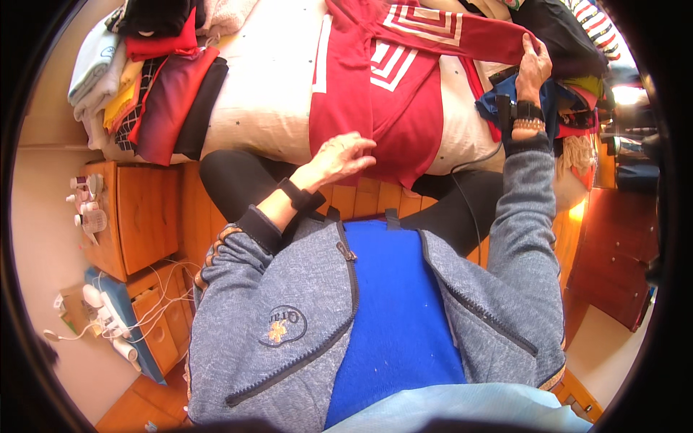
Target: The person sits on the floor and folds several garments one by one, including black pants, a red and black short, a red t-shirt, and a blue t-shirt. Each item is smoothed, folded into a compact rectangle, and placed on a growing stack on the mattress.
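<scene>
A red long-sleeved top (404, 137) with white nested-square patterns lies spread over the pale bed sheet (267, 79) in front of me. One of its sleeves is stretched out to the right. My right hand (533, 68) has that sleeve's end pinched between thumb and fingers. Over the left part of the top, close to its lower portion, is my left hand (343, 155). Its fingers are extended and slightly bent, with nothing held in them. Both wrists carry dark bands, and beads show on the right one.
Folded clothes (170, 101) are stacked at the left of the bed; more clothes (563, 43) pile up at the right. A wooden cabinet (148, 216) with bottles stands at left, above tangled white cables (155, 303). A dark cable (469, 195) hangs near my right knee.
</scene>
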Demonstrator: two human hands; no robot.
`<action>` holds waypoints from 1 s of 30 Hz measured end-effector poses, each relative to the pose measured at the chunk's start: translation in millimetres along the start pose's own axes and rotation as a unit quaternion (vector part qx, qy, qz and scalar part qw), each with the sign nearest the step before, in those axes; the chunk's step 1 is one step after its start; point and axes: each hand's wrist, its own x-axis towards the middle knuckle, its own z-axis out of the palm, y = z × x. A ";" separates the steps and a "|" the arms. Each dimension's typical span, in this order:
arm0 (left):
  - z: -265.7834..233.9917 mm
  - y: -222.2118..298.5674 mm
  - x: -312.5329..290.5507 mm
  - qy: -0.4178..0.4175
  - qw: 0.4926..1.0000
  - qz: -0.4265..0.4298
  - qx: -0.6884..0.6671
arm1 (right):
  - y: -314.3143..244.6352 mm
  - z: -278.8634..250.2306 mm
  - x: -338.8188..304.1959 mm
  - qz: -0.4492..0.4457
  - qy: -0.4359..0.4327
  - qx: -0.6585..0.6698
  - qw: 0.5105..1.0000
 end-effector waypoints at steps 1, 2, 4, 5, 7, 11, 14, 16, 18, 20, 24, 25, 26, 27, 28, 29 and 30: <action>-5.3 -1.8 6.1 0.062 0.996 0.044 0.039 | -8.7 -2.2 -9.5 0.019 0.004 0.054 0.998; -15.3 -6.6 16.7 0.137 0.988 0.068 0.002 | -20.8 -3.3 -17.8 -0.005 -0.036 0.118 0.992; -42.8 -21.6 42.1 0.187 0.980 -0.039 -0.063 | -53.4 -6.6 -36.2 -0.005 -0.081 0.219 0.972; -62.3 -32.2 57.0 0.152 0.970 -0.153 -0.110 | -71.0 -10.8 -52.9 -0.039 -0.143 0.226 0.963; -87.9 -50.5 74.6 0.155 0.880 -0.199 -0.404 | -104.9 -21.9 -94.9 -0.158 -0.234 0.047 0.958; -98.5 -76.1 104.7 0.169 0.773 -0.212 -0.574 | -131.3 -3.1 -219.4 -0.253 -0.446 0.032 0.858; -93.1 -84.1 114.4 0.182 0.776 -0.206 -0.567 | -120.4 15.0 -289.2 -0.257 -0.562 -0.025 0.786; -92.2 -85.9 118.0 0.201 0.776 -0.205 -0.561 | -112.4 18.6 -309.1 -0.244 -0.598 -0.043 0.762; -95.8 -86.5 122.2 0.190 0.798 -0.198 -0.537 | -109.5 21.6 -310.1 -0.258 -0.561 0.002 0.786; -101.2 -86.3 128.1 0.190 0.813 -0.185 -0.518 | -112.5 21.8 -302.5 -0.252 -0.548 0.029 0.797; -106.2 -85.6 141.7 0.209 0.820 -0.186 -0.500 | -122.3 22.2 -294.1 -0.207 -0.582 0.077 0.783; -106.4 -85.8 145.1 0.212 0.822 -0.195 -0.491 | -122.5 21.9 -293.0 -0.201 -0.605 0.090 0.766; -107.0 -86.6 147.7 0.194 0.828 -0.184 -0.493 | -121.5 23.9 -292.7 -0.189 -0.649 0.061 0.734; -107.6 -87.8 150.9 0.191 0.836 -0.180 -0.481 | -118.3 26.7 -290.3 -0.208 -0.656 0.065 0.722; -108.9 -89.7 154.0 0.189 0.844 -0.178 -0.470 | -113.5 29.7 -287.1 -0.216 -0.677 0.052 0.701; -110.3 -91.9 157.6 0.187 0.852 -0.182 -0.454 | -107.1 33.0 -282.9 -0.218 -0.712 0.024 0.667; -112.8 -94.9 160.7 0.181 0.857 -0.177 -0.449 | -101.1 41.5 -280.6 -0.267 -0.599 0.095 0.749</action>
